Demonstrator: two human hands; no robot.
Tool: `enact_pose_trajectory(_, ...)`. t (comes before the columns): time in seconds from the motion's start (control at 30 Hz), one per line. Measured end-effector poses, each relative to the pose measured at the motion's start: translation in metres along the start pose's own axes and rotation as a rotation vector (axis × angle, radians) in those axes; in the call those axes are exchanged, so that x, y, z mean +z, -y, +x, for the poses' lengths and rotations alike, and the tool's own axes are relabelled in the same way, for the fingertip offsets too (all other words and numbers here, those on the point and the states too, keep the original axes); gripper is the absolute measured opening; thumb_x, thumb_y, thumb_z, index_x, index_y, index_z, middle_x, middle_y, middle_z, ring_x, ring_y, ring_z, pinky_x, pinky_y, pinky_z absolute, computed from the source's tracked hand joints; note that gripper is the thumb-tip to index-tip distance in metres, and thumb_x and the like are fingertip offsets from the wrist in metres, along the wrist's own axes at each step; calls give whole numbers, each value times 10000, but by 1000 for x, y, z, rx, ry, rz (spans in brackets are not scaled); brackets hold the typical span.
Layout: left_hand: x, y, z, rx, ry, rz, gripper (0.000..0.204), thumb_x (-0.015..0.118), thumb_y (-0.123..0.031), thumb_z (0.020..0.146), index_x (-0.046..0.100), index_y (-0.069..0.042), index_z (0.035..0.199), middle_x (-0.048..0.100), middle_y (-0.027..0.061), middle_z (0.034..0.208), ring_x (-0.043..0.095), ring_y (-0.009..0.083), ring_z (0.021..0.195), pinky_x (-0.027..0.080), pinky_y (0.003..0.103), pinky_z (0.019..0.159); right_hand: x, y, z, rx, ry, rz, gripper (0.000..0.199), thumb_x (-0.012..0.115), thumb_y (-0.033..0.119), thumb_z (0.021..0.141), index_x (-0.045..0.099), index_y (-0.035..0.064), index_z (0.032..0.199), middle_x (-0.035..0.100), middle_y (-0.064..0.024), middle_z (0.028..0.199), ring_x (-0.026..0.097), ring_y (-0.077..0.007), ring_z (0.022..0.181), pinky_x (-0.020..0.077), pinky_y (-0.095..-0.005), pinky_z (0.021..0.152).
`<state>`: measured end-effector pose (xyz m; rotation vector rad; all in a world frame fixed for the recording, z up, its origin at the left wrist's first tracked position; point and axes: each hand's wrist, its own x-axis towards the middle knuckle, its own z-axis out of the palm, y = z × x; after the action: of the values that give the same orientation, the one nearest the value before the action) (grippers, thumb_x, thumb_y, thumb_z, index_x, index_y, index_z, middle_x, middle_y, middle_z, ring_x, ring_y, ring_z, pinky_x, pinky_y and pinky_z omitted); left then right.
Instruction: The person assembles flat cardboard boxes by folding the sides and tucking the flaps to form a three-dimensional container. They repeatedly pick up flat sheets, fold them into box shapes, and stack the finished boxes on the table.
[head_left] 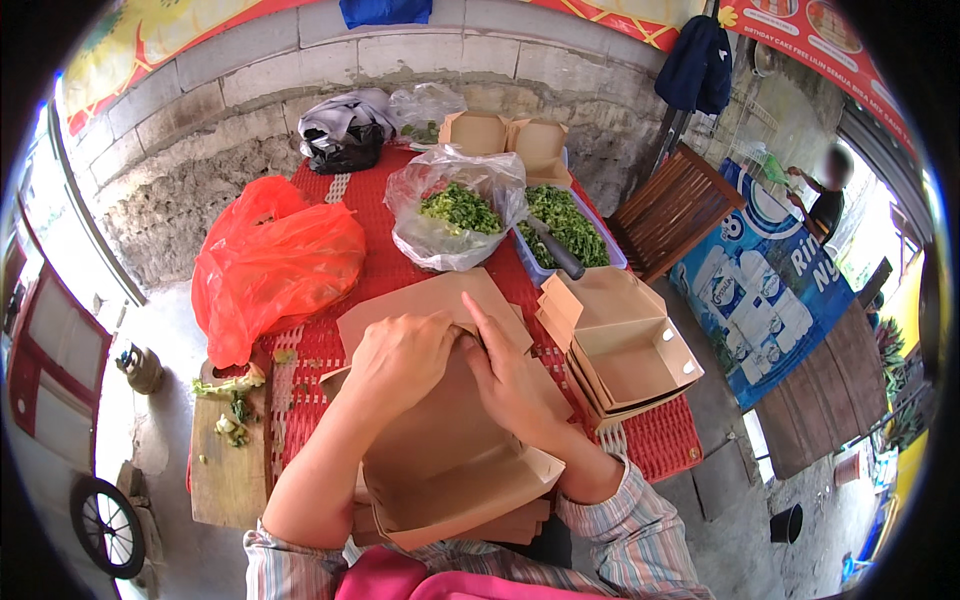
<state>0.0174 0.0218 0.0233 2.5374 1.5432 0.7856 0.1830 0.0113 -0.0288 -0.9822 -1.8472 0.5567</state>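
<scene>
A brown cardboard food box point(445, 465) stands unfolded in front of me, its tray part near and its lid point(430, 300) spread behind. My left hand point(402, 362) is closed over the fold between tray and lid, fingers pinching the cardboard. My right hand point(508, 385) meets it at the same spot, index finger extended along the lid and thumb bent in against the fold. What lies between the fingertips is mostly hidden. Under the box, more flat brown cardboard point(500, 525) is stacked near my lap.
Folded boxes point(635, 355) sit nested at right, with open boxes point(505, 140) at the back. Chopped greens fill a clear plastic bag point(455, 255) and a lavender basket point(612, 258), a knife point(560, 255) across it. Left are a red plastic bag point(280, 265) and cutting board point(225, 490).
</scene>
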Motion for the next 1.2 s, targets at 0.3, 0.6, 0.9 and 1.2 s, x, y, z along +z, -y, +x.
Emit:
enact_pose_trajectory(0.3,-10,1,-11,-37,-38,-22,168,602,-193,895,672,-43,871,649,203,716,643,399,682,516,478,618,5,1,2,53,-4,390,491,380,254,1082,338,15,1508,530,-114,1332,502,-186,1201,328,-283,1073)
enact_pose_trajectory(0.6,-11,0,-13,-38,-79,-31,151,591,-172,896,647,-34,869,626,222,690,631,412,674,506,496,603,7,4,3,315,83,489,373,520,233,1043,551,32,1356,613,-2,1018,507,-50,900,430,-230,805)
enact_pose_trajectory(0.9,-18,3,-15,-30,3,-149,113,554,-95,912,576,5,959,630,251,760,624,451,765,493,515,677,14,3,0,347,-29,597,220,601,210,1005,671,6,1053,595,62,816,489,-11,738,414,-197,628)
enact_pose_trajectory(1.2,-28,5,-15,16,41,-203,162,604,-154,905,625,7,911,642,211,798,625,408,777,497,464,681,17,0,-2,254,-49,578,150,622,159,989,666,16,977,580,66,775,472,2,721,392,-190,612)
